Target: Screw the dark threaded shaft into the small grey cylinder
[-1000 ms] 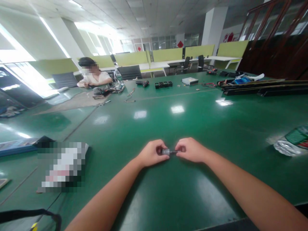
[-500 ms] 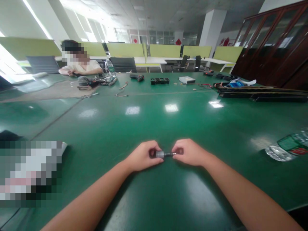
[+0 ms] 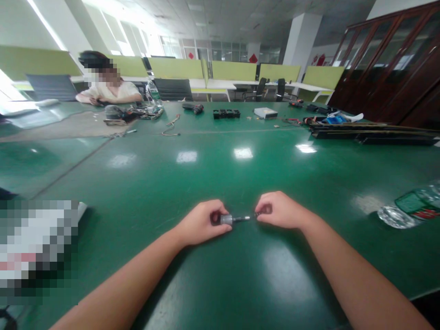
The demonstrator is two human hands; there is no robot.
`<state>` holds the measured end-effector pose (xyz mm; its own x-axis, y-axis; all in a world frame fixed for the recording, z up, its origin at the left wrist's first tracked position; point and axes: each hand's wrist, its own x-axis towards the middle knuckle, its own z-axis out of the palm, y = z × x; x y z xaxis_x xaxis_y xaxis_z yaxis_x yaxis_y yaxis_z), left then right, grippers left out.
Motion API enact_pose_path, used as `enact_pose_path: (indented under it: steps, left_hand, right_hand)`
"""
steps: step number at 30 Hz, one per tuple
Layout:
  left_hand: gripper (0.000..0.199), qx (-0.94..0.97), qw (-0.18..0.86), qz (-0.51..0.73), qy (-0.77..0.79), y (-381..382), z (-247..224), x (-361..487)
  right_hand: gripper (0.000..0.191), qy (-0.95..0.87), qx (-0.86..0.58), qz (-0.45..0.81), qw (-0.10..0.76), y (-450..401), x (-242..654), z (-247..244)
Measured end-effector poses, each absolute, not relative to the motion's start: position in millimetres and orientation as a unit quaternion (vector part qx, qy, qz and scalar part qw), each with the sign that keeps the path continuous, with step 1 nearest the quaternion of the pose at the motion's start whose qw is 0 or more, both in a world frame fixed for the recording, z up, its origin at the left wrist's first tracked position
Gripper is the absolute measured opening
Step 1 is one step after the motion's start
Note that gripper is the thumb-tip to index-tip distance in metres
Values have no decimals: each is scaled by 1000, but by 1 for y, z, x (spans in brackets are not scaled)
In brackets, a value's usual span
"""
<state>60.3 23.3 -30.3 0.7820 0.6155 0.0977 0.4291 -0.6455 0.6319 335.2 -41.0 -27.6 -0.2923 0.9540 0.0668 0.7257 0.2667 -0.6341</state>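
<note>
Between the thumb and fingers of my left hand (image 3: 202,223) is a small grey cylinder with a thin shaft (image 3: 226,219). It lies sideways, and the shaft, dark at its base and shiny at its tip, points right. My right hand (image 3: 280,210) is just beyond that tip, its thumb and fingertips pinched on a small dark piece (image 3: 257,214) too small to name. A short gap separates the shaft tip from the right fingertips. Both hands are low over the green table (image 3: 220,178).
On the right a plastic bottle (image 3: 412,206) lies on its side. A pixelated box-like object (image 3: 37,243) is at the left. Across the table are a black segmented part (image 3: 226,113), a white box (image 3: 265,113), dark strips (image 3: 374,133) and a seated person (image 3: 112,91).
My right hand has moved right, away from the shaft, with the small dark piece in its fingertips; the shiny shaft tip now shows. My left hand still holds the cylinder. The view has shifted slightly.
</note>
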Motion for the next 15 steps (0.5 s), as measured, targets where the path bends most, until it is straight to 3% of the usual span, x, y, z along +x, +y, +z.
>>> enact_pose_path:
  steps: [15]
  left_hand:
    - [20, 902, 280, 159, 289, 24, -35, 62]
  right_hand:
    - [12, -800, -477, 253, 262, -42, 310, -34]
